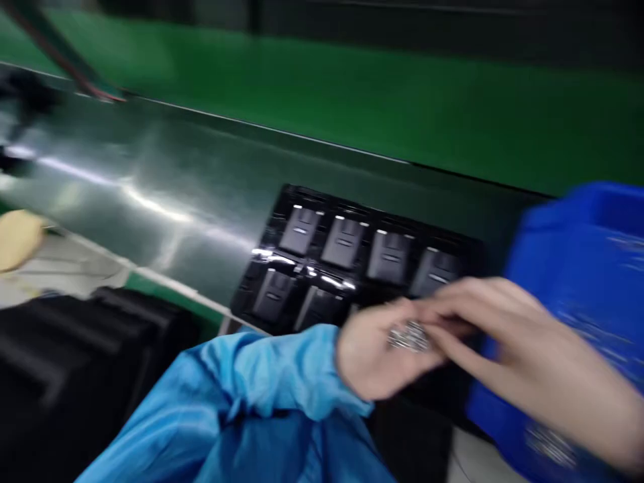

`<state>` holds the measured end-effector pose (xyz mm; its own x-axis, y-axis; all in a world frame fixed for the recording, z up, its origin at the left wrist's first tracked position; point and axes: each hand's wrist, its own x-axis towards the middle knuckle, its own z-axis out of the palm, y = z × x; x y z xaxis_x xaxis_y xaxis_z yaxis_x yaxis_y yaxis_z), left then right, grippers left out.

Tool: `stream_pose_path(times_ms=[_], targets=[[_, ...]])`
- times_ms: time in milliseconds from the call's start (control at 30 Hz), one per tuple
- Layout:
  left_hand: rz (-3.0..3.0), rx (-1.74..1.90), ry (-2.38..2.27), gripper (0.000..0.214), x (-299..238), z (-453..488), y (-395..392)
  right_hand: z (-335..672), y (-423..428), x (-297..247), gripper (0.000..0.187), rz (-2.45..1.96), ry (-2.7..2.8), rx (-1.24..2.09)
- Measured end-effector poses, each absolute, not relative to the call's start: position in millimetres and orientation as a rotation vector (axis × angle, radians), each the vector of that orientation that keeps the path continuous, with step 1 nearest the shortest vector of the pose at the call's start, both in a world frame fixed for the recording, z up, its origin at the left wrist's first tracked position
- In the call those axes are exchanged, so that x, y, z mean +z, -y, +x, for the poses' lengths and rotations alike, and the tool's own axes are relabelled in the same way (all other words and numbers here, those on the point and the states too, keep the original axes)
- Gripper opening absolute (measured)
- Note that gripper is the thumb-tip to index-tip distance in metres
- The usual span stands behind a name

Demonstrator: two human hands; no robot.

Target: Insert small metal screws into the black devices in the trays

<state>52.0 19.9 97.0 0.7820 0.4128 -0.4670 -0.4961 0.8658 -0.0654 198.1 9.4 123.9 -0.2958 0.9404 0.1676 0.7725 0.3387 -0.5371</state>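
Observation:
My left hand, in a blue sleeve, is cupped palm up around a small heap of shiny metal pieces. Motion blur hides what kind of pieces they are. From the right, my right hand reaches over the left one, its thumb and fingers drawn together beside the heap at the left fingertips. Whatever lies between those fingers is hidden. Just beyond both hands lies a black tray holding several flat dark rectangular parts in rows; my hands cover its near right portion.
A blue plastic bin stands at the right, with more small metal pieces low on that side. The tray rests on a shiny dark green surface backed by a green panel. Black blocky objects fill the lower left.

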Motion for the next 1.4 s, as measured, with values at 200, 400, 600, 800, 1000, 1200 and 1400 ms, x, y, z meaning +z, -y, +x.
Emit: stream_pose_path(times_ms=[200, 400, 600, 800, 1000, 1200, 1400], targets=[[-0.216, 0.460, -0.411, 0.033, 95, 59, -30, 208, -2, 137, 0.007, -1.734, 2.143, 0.646], [-0.225, 0.431, -0.493, 0.034, 99, 63, -29, 207, 1, 142, 0.010, -1.762, 2.177, 0.605], [-0.220, 0.434, -0.535, 0.031, 97, 66, -29, 206, 0, 141, 0.011, -1.825, 2.245, 0.497], [-0.240, 0.475, -0.541, 0.034, 97, 72, -28, 198, 2, 138, 0.013, -1.898, 2.406, 0.189], [-0.269, 0.503, -0.560, 0.031, 97, 75, -28, 195, 5, 128, 0.011, -1.901, 2.283, 0.171], [-0.280, 0.476, -0.602, 0.028, 94, 80, -29, 199, 12, 125, 0.007, -1.837, 2.096, 0.303], [-0.250, 0.422, -0.615, 0.035, 87, 90, -27, 242, 3, 129, 0.005, -1.925, 1.994, 0.124]])
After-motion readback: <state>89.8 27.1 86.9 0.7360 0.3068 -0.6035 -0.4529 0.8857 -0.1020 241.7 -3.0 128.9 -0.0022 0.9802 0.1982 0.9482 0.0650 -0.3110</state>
